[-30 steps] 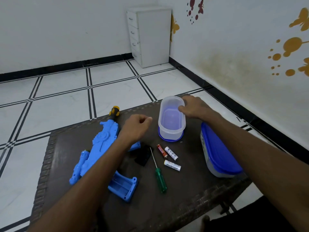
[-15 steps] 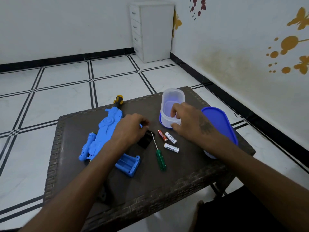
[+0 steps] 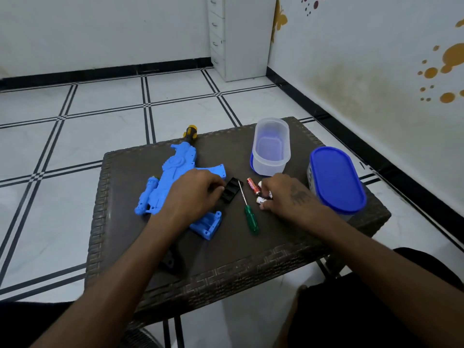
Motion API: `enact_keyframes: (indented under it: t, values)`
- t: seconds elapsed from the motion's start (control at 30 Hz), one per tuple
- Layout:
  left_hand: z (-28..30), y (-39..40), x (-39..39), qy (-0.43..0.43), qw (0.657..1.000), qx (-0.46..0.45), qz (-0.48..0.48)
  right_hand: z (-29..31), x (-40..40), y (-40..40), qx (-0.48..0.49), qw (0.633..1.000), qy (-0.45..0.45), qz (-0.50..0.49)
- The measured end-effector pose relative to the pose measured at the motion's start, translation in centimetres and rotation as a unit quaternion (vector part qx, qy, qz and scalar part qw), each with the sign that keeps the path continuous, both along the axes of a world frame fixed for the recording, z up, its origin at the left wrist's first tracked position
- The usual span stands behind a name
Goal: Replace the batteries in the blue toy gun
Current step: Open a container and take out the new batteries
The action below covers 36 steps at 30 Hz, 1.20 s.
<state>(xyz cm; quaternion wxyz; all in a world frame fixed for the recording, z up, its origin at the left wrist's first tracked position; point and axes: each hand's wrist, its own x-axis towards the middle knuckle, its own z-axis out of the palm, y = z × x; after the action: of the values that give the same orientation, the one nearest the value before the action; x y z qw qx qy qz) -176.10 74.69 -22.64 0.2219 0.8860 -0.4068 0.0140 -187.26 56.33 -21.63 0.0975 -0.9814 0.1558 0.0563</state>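
Note:
The blue toy gun [image 3: 173, 177] lies on the left half of the dark wicker table [image 3: 226, 267], its open blue battery compartment [image 3: 208, 226] facing me. My left hand [image 3: 195, 194] rests over the gun, with its fingertips curled on the black battery cover [image 3: 231, 190]. A green-handled screwdriver [image 3: 251, 222] lies just right of the cover. Beside it lies a red battery [image 3: 251, 186]. My right hand [image 3: 288, 194] pinches two white batteries [image 3: 262, 200] against the table; its fingers hide most of them.
An open clear tub [image 3: 271, 146] stands on its blue lid behind the batteries. A closed tub with a blue lid [image 3: 336, 179] stands at the table's right edge, by my right wrist. A white drawer cabinet [image 3: 241, 33] is in the far corner.
My right hand left the clear tub and came down onto the white batteries. My left hand dropped from above the gun onto the black cover. The camera tilted further down.

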Motion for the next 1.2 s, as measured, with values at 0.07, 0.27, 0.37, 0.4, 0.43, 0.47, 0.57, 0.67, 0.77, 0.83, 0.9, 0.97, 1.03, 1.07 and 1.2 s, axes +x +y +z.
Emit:
enact_keyframes:
  t: [0.07,0.27,0.37,0.4,0.43,0.47,0.57,0.67,0.77,0.83,0.9,0.97,1.03,1.07,1.2]
  values:
    - [-0.3,0.4,-0.2,-0.013,1.000,0.003,-0.006,0.2,-0.1,0.1,0.005,1.000,0.003,-0.009]
    - [-0.8,0.6,-0.2,-0.008,1.000,-0.007,-0.005,0.1,0.0,-0.1,0.008,0.999,0.016,-0.035]
    - [-0.7,0.3,0.0,-0.006,1.000,-0.012,-0.006,0.6,-0.3,-0.4,0.016,0.999,-0.001,-0.051]
    - [-0.7,0.2,0.1,-0.007,1.000,-0.010,-0.005,0.8,-0.3,-0.4,0.016,0.998,-0.008,-0.052]
    - [-0.8,0.1,0.2,-0.005,1.000,-0.007,-0.004,0.9,-0.3,-0.4,0.014,0.999,-0.011,-0.049]
    - [-0.8,0.1,0.2,-0.002,1.000,-0.003,-0.003,0.9,-0.3,-0.3,0.011,0.999,-0.007,-0.045]
    - [-0.7,-0.2,0.1,0.003,1.000,0.001,-0.003,0.5,-0.2,0.0,0.008,0.999,0.013,-0.040]
    - [-0.4,-0.4,-0.1,0.006,1.000,0.005,-0.006,-0.1,-0.3,0.0,0.007,0.999,0.011,-0.041]
    - [-0.3,-0.4,-0.4,-0.008,1.000,0.009,-0.010,-0.4,-0.5,0.2,0.010,0.999,-0.002,-0.044]
    - [-0.3,-0.4,-0.5,-0.011,1.000,0.006,-0.011,-0.4,-0.7,0.1,0.032,0.998,-0.017,-0.056]
    - [-0.3,-0.4,-0.4,-0.011,1.000,-0.001,-0.006,0.0,-0.9,0.0,0.064,0.995,-0.030,-0.066]
    - [-0.3,-0.5,-0.3,-0.010,1.000,-0.006,-0.002,0.4,-1.0,0.3,0.092,0.993,-0.036,-0.059]
    - [-0.2,-0.5,-0.3,-0.012,1.000,-0.005,0.000,0.4,-1.0,1.0,0.101,0.993,-0.037,-0.042]
    - [-0.1,-0.5,-0.3,-0.012,1.000,-0.006,0.001,0.3,-0.9,1.4,0.096,0.994,-0.034,-0.031]
    - [-0.5,0.3,0.2,-0.010,1.000,-0.018,0.010,-1.2,-0.7,1.9,0.039,0.998,-0.044,0.007]
